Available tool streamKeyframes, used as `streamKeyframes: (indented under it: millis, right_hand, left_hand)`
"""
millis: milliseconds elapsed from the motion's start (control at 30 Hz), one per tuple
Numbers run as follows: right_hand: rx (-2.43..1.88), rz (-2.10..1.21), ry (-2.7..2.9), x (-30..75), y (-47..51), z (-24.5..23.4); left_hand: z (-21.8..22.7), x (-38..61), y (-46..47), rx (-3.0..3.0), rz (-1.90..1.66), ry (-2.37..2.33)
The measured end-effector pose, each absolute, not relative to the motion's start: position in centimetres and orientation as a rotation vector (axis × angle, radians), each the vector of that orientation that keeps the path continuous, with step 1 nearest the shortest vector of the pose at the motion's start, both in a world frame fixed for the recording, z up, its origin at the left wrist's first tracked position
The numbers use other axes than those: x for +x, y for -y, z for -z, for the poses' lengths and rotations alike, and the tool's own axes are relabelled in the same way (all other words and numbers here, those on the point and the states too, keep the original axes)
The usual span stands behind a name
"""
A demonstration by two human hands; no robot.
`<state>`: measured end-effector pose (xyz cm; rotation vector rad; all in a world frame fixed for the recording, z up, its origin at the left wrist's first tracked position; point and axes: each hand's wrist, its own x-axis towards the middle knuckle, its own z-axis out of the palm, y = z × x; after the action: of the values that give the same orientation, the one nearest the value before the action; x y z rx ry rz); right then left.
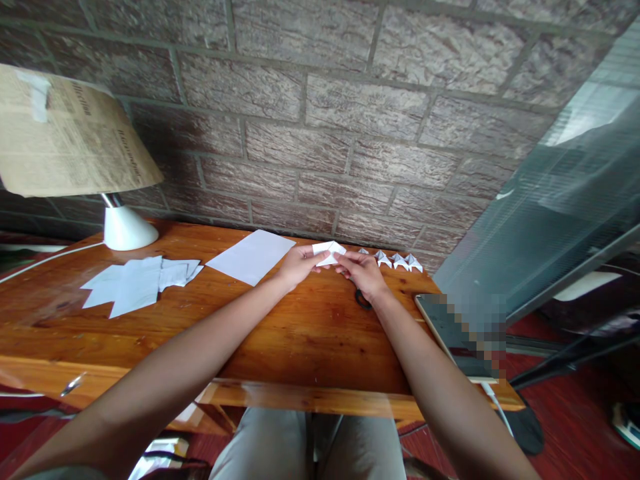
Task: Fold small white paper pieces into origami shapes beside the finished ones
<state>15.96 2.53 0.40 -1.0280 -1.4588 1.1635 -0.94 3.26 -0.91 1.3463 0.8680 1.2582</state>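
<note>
A small folded piece of white paper point(327, 251) is held up over the far part of the desk. My left hand point(299, 265) pinches its left side, thumb on the near face. On its right side my right hand point(366, 273) grips it between thumb and fingers. Just beyond my right hand, several small pointed folded paper shapes point(397, 261) stand in a row along the back edge. Black scissors point(362, 299), of which a handle loop shows, lie under my right hand and are partly hidden.
A flat white sheet point(250, 257) lies left of my hands on the wooden desk point(310, 340). Farther left are several loose paper pieces point(135, 283) and a lamp point(129, 227). A tablet point(455, 333) with a cable lies at the right edge. A brick wall point(325, 127) rises behind.
</note>
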Motion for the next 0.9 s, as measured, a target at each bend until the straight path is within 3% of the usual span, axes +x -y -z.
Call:
streamKeyframes:
  millis: [267,700,900]
  right_hand:
    - [-1.004,-1.162,1.227,15.80,-2.65,-0.72]
    - [-0.999,-0.929,1.424,16.01,-2.60,-0.75]
    - [-0.951,-1.116,1.485,15.96,-2.55,-0.68]
  left_hand:
    - [1.13,-0.91,-3.64,1.355,-1.277,-0.868]
    - [0.93,-0.75,-3.19,1.263,-1.199,-0.793]
    - [0.73,-0.98,-3.00,1.398,-1.209,-0.768]
